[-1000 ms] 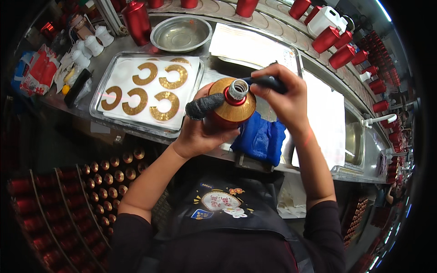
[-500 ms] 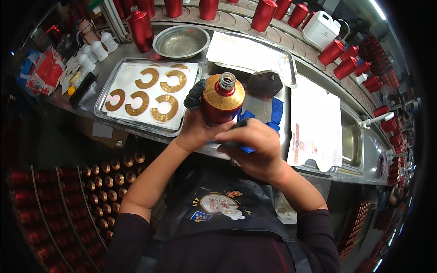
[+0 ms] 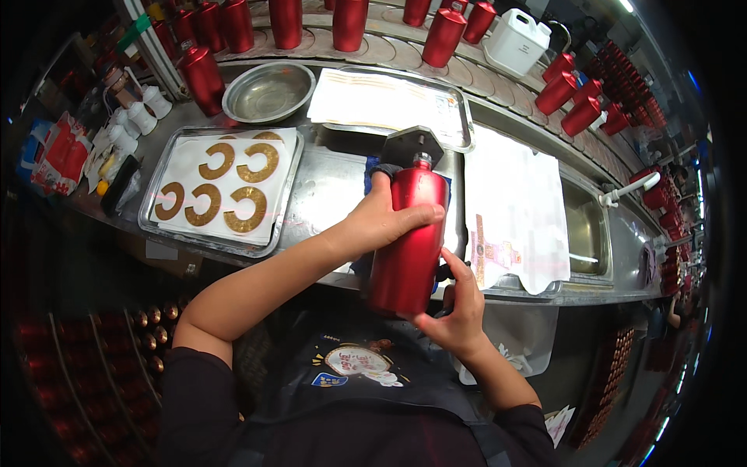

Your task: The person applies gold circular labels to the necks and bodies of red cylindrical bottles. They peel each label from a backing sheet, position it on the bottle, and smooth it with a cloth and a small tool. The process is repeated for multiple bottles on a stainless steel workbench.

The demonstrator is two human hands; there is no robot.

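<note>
Both my hands are closed on a glossy red bottle [image 3: 406,261], held lengthwise with its neck pointing away from me. My left hand [image 3: 380,219] wraps the upper body, thumb across the front; a dark cover shows on a finger. Around the lower right side and base curl the fingers of my right hand [image 3: 461,315], some also in dark covers. Behind the bottle's neck stands a dark metal plate [image 3: 403,145], with part of a blue cloth [image 3: 370,167] beside it. C-shaped gold labels [image 3: 244,210] lie on white sheets in a metal tray [image 3: 291,187] to the left.
A metal basin [image 3: 268,95] sits at the back left. White sheets [image 3: 517,198] cover a tray on the right, next to a sink [image 3: 585,226] with a tap. Red bottles [image 3: 447,37] line the conveyor [image 3: 389,48] behind, near a white jug [image 3: 517,40].
The bottle has turned from showing its gold shoulder to showing its red side lengthwise. My right hand has moved from beside its upper body down to the base. The view has shifted.
</note>
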